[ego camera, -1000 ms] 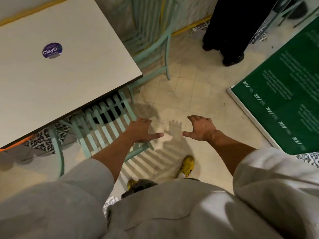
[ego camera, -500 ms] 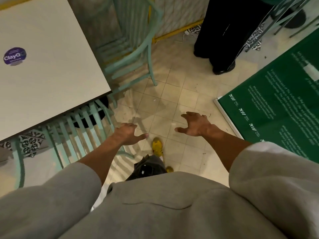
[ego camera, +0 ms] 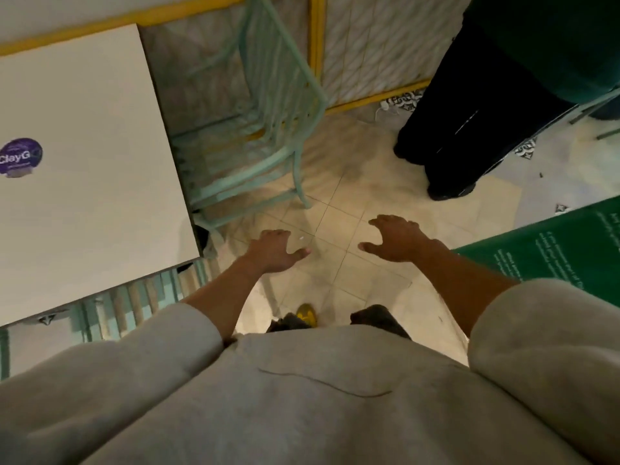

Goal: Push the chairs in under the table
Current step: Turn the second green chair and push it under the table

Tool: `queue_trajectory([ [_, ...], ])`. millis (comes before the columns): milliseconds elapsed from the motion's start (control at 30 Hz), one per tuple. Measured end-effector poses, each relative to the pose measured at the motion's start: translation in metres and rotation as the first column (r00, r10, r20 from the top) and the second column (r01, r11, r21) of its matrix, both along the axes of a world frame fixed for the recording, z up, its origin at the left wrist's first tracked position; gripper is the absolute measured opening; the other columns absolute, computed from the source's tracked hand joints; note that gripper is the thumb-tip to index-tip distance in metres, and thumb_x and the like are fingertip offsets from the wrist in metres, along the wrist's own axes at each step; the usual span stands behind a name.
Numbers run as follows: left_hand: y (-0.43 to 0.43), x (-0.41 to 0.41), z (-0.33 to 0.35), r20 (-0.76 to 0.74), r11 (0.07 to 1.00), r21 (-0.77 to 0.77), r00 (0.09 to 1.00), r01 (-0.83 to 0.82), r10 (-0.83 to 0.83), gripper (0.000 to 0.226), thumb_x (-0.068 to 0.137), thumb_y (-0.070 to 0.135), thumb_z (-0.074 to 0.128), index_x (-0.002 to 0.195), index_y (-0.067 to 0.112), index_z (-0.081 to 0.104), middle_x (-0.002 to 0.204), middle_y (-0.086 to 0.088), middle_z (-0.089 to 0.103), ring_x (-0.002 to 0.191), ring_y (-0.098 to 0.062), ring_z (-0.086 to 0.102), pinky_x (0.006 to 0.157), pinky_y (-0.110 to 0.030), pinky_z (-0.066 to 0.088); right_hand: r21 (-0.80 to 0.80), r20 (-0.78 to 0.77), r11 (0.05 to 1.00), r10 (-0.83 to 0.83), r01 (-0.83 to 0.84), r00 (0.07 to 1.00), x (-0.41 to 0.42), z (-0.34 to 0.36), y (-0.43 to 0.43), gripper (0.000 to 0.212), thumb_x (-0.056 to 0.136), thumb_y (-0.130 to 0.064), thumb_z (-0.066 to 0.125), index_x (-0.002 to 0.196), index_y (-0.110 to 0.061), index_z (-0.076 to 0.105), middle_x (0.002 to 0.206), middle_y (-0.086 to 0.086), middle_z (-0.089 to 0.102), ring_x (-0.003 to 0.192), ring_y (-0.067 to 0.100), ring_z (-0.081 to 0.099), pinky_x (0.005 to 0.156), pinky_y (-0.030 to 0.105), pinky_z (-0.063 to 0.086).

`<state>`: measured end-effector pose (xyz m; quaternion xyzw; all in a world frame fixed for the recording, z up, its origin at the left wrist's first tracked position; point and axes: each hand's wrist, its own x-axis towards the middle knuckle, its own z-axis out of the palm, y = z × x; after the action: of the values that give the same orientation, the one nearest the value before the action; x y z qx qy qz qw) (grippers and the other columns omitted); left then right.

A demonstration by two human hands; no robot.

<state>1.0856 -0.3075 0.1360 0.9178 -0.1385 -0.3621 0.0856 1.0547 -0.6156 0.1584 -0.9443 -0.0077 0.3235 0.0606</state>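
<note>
A white square table [ego camera: 90, 182] with a purple sticker fills the left. One mint-green slatted chair [ego camera: 134, 302] sits tucked under its near edge, only the back slats showing. A second mint-green chair [ego camera: 268, 135] stands at the table's right side, its seat partly out from under the top. My left hand [ego camera: 273, 251] hovers open above the floor, just right of the table corner and clear of both chairs. Level with it, my right hand [ego camera: 396, 241] is open too, fingers spread, holding nothing.
A person in black trousers [ego camera: 459, 129] stands at the upper right, close to the second chair. A green printed board [ego camera: 553, 253] lies on the floor at right. A tiled wall panel with yellow trim [ego camera: 317, 38] runs behind. Beige floor tiles [ego camera: 339, 203] lie between.
My left hand has come off the near chair's back. The view has swung right, toward the second chair, and both open hands have travelled that way.
</note>
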Motion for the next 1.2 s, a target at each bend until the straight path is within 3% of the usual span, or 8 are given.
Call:
queue_trajectory([
  [200,-0.046,0.097,0.002,0.043,0.989,-0.054,0.989,-0.138,0.14,0.093,0.096,0.076,0.045,0.163,0.013,0.029,0.17,-0.012,0.026,0.155,-0.033,0.026,0.123,-0.054,0.029,0.051,0.083,0.986,0.151,-0.156,0.985,0.14,-0.012,-0.03,0.085,0.095,-0.075,0.05,0.16,-0.022,0.038,0.168,0.003,0.036,0.152,0.029,0.035,0.12,0.055,0.034],
  [333,-0.085,0.167,0.005,0.077,0.944,-0.115,0.944,-0.31,0.32,0.089,0.097,0.071,0.051,0.162,0.013,0.031,0.167,-0.012,0.032,0.152,-0.034,0.033,0.121,-0.053,0.032,0.076,0.115,0.961,0.257,-0.266,0.96,0.239,-0.013,-0.053,0.084,0.097,-0.07,0.051,0.162,-0.02,0.034,0.17,0.005,0.031,0.154,0.028,0.032,0.121,0.053,0.033],
  [433,-0.122,0.218,0.008,0.095,0.88,-0.2,0.885,-0.432,0.456,0.084,0.099,0.063,0.058,0.162,0.014,0.033,0.167,-0.01,0.034,0.152,-0.033,0.035,0.122,-0.047,0.032,0.079,0.113,0.933,0.341,-0.351,0.933,0.307,0.001,-0.078,0.084,0.098,-0.068,0.051,0.164,-0.02,0.029,0.171,0.005,0.027,0.154,0.03,0.031,0.121,0.054,0.03],
  [633,-0.173,0.294,0.019,0.05,0.725,-0.237,0.738,-0.646,0.673,0.09,0.094,0.076,0.051,0.163,0.02,0.031,0.163,-0.007,0.042,0.147,-0.033,0.041,0.116,-0.052,0.041,0.042,0.115,0.821,0.562,-0.569,0.819,0.438,0.022,-0.096,0.083,0.099,-0.063,0.054,0.164,-0.02,0.028,0.171,0.006,0.026,0.155,0.03,0.03,0.122,0.053,0.029],
  [800,-0.197,0.349,0.025,0.08,0.625,-0.244,0.626,-0.742,0.775,0.092,0.092,0.077,0.053,0.156,0.012,0.037,0.152,-0.015,0.051,0.137,-0.039,0.05,0.109,-0.053,0.047,-0.012,0.14,0.708,0.7,-0.706,0.7,0.524,0.031,-0.078,0.083,0.099,-0.06,0.055,0.164,-0.016,0.027,0.169,0.009,0.031,0.151,0.032,0.037,0.116,0.05,0.038],
  [1000,-0.198,0.428,0.0,0.069,0.506,-0.264,0.507,-0.821,0.859,0.078,0.097,0.06,0.063,0.145,0.002,0.045,0.141,-0.022,0.056,0.128,-0.04,0.057,0.102,-0.044,0.049,0.004,0.201,0.621,0.767,-0.784,0.609,0.612,0.035,-0.038,0.08,0.099,-0.048,0.061,0.164,-0.013,0.027,0.168,0.012,0.031,0.151,0.033,0.035,0.117,0.051,0.037],
  [1200,-0.193,0.49,-0.013,0.017,0.352,-0.26,0.36,-0.899,0.933,0.065,0.104,0.047,0.059,0.143,-0.003,0.046,0.14,-0.025,0.056,0.125,-0.041,0.058,0.097,-0.043,0.048,-0.032,0.164,0.534,0.837,-0.845,0.523,0.691,0.037,-0.011,0.08,0.099,-0.04,0.061,0.164,-0.013,0.024,0.171,0.011,0.024,0.154,0.034,0.028,0.119,0.052,0.033],
])
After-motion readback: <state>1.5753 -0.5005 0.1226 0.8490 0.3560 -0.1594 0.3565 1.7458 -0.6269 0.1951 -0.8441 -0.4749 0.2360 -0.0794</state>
